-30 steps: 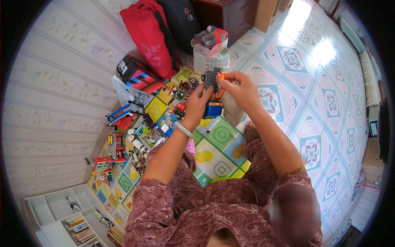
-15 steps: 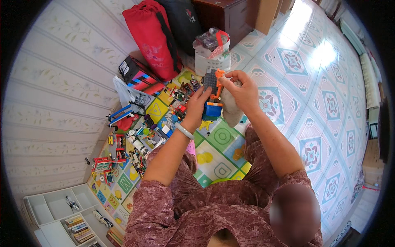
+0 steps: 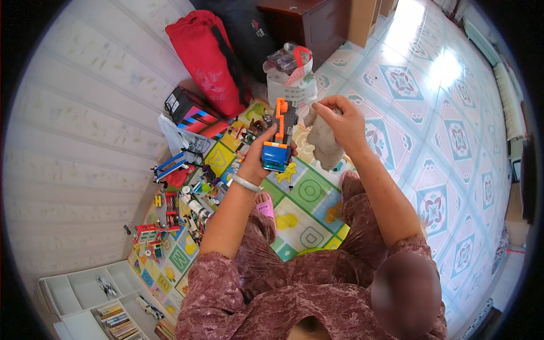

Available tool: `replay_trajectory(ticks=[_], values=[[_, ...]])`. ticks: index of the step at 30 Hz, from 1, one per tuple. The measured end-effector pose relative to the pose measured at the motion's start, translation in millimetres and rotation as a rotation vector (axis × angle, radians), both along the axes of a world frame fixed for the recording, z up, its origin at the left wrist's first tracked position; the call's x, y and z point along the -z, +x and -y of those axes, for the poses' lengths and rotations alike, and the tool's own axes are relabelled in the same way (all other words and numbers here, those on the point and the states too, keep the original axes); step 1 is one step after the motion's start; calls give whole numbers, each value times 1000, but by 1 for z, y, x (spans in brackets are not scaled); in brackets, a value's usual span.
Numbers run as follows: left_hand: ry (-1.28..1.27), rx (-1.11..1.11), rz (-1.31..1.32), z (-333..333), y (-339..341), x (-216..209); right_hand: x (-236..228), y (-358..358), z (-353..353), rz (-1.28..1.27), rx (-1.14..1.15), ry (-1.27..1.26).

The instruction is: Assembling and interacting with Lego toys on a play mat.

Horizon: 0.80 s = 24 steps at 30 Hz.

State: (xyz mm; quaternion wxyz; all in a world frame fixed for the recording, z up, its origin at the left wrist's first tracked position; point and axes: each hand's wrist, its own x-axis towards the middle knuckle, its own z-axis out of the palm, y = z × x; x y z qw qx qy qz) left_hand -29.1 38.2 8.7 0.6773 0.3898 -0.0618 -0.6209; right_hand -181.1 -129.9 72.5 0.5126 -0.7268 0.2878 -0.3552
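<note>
A toy building-brick truck (image 3: 275, 155) with a blue cab, a dark grey bed and a long orange part rests in my left hand (image 3: 254, 163). My fingers wrap round its side and underside, and the cab end points toward me. To the right of the truck and apart from it, my right hand (image 3: 347, 123) pinches a limp grey cloth (image 3: 327, 144). The cloth hangs down below the fingers, over the edge of the play mat (image 3: 309, 187). Toy bricks and part-built models (image 3: 198, 207) lie spread on the mat left of my left arm.
A white bag (image 3: 290, 88) with red handles stands beyond my hands, beside a red drawstring bag (image 3: 207, 62). A dark box (image 3: 195, 113) leans near the wall. White shelves (image 3: 85, 283) with books are at lower left. Patterned floor tiles (image 3: 430, 141) cover the right side.
My right hand has come away from the orange part and moved slightly right with the cloth. The truck has turned in my left hand and shifted left and nearer me.
</note>
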Motion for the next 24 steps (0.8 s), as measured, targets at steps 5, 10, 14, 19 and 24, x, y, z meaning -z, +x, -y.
replay_trajectory(ticks=[5,10,14,19,24], values=[[-54,90,-145,1,2,4,8,-3,16,-62,-20,-8],[-87,131,-201,1,3,5,11,-4,23,-92,-4,-40],[-86,121,-208,1,2,1,11,-3,24,-107,-13,-62],[-51,-42,-190,1,4,1,11,0,18,-159,-53,-67],[19,-255,-222,3,10,11,18,8,-5,-146,-140,-52]])
